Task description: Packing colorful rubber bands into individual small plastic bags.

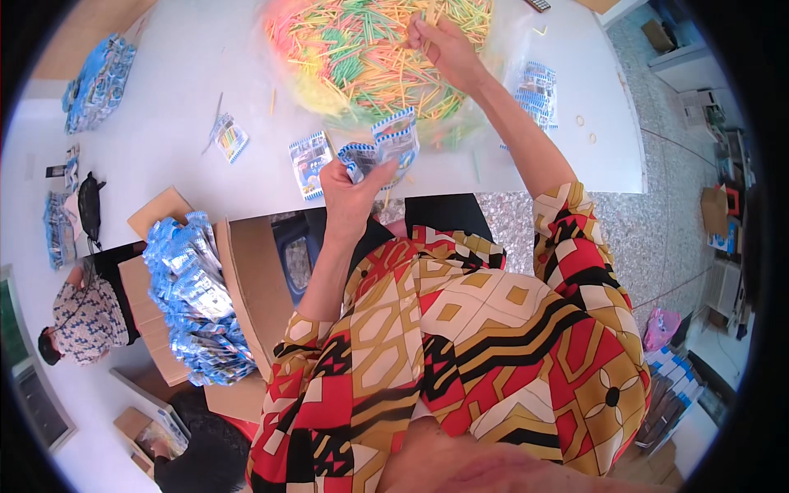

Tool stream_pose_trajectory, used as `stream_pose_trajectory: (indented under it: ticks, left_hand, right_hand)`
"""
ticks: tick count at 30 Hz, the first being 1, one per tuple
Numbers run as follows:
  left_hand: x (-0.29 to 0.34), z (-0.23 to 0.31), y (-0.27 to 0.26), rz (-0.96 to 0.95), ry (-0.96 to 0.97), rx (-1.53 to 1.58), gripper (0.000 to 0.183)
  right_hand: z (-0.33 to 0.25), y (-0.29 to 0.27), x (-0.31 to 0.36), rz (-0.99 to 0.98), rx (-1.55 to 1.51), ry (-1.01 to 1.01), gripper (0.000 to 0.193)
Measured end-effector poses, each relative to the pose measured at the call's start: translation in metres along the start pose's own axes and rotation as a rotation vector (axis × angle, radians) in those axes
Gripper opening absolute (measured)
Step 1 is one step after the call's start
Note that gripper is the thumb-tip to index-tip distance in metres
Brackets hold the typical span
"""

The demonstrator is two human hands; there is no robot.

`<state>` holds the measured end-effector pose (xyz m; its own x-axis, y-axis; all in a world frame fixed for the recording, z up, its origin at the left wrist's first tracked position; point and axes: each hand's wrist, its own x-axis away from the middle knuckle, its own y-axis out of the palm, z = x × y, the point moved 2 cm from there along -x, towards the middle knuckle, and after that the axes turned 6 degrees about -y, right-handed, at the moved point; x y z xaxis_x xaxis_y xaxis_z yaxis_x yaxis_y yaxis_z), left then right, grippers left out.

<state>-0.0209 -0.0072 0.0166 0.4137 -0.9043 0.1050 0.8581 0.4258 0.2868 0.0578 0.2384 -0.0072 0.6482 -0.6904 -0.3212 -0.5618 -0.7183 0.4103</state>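
Observation:
My left hand [352,195] is closed on a small blue-and-white plastic packet [398,135] near the table's front edge. The packet's top stands up above my thumb, and a crumpled blue part shows beside it. Farther off, my right hand [446,51] is over a large pile of thin coloured sticks [370,57] in pink, orange, yellow and green. Its fingers are pinched together, with a pale yellow stick-like piece showing at the tips. A flat stack of similar packets [311,167] lies just left of my left hand. Clear plastic sheeting [329,103] spreads around the pile.
More packets [538,90] lie right of the pile, with rubber bands [580,121] nearby. A single packet [230,138] and a packet heap [100,82] are on the left. An open carton [255,279] holds many packets [197,296] beside me. Other people [90,316] are at the left.

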Motion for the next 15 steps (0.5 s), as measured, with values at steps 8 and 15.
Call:
stream_pose_trajectory:
  ticks: [8, 15]
  left_hand:
    - [-0.002, -0.002, 0.000, -0.031, -0.011, -0.011, 0.016]
    - [0.000, -0.005, -0.001, -0.036, -0.034, -0.010, 0.018]
  right_hand:
    - [0.039, -0.005, 0.040, -0.103, 0.414, 0.129, 0.015]
    - [0.042, 0.001, 0.044, -0.105, 0.402, 0.094, 0.016]
